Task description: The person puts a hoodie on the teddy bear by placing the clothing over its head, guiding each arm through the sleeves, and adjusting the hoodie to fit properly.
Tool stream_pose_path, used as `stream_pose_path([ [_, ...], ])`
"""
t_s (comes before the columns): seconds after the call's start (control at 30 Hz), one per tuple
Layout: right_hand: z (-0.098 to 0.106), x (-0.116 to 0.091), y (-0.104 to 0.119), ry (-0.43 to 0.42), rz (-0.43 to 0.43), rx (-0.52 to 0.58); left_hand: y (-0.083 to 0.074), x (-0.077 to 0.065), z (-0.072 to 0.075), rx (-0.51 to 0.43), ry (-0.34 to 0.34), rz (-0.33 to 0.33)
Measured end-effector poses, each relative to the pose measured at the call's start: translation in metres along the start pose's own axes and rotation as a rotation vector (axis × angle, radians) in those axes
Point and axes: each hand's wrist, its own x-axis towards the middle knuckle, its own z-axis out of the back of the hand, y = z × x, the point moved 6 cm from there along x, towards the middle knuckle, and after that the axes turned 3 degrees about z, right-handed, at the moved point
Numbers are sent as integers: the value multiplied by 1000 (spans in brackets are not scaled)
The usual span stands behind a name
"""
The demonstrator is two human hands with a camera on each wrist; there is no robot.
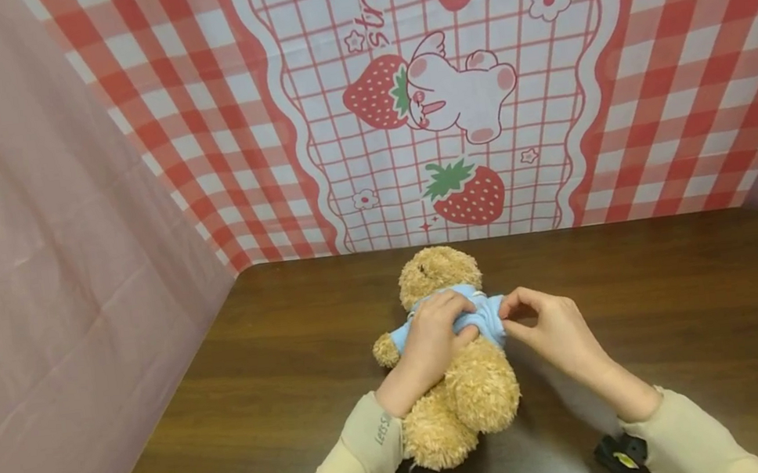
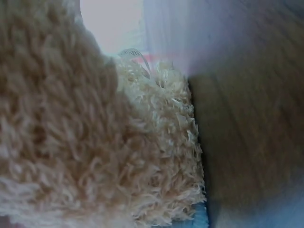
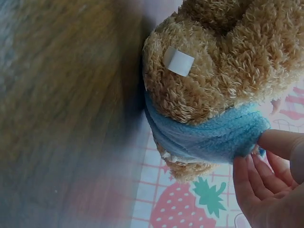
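Observation:
A curly tan teddy bear (image 1: 486, 389) lies on the table with its head toward the back, wearing a light blue shirt (image 1: 484, 318). My left hand (image 1: 431, 344) lies over the bear's middle, its fingers and thumb bent around the bunched shirt front. At the bear's right side my right hand (image 1: 561, 328) pinches the end of the blue sleeve (image 3: 254, 126) between thumb and fingers. The bear's arm inside that sleeve is hidden. A small white tag (image 3: 179, 61) sticks out of the fur in the right wrist view. Close fur (image 2: 156, 142) fills much of the left wrist view.
The brown wooden table (image 1: 677, 294) reaches back to a red-and-white checked cloth (image 1: 706, 70) with strawberry prints. A pink curtain (image 1: 51, 229) hangs at the left. Near my right sleeve, a small black device (image 1: 619, 455) is visible.

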Motion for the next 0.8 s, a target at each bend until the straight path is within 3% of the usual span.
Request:
stream_pose_path([
  [0.33, 2, 0, 6, -51, 122, -89, -1, 1, -2, -34, 8, -40],
  [0.47, 0, 1, 6, -12, 159, -56, -2, 1, -3, -71, 12, -42],
  [0.67, -7, 0, 8, 45, 214, 2, 2, -1, -2, -131, 2, 13],
  [0.8, -7, -1, 7, 23, 206, 13, -2, 0, -3, -107, 33, 0],
])
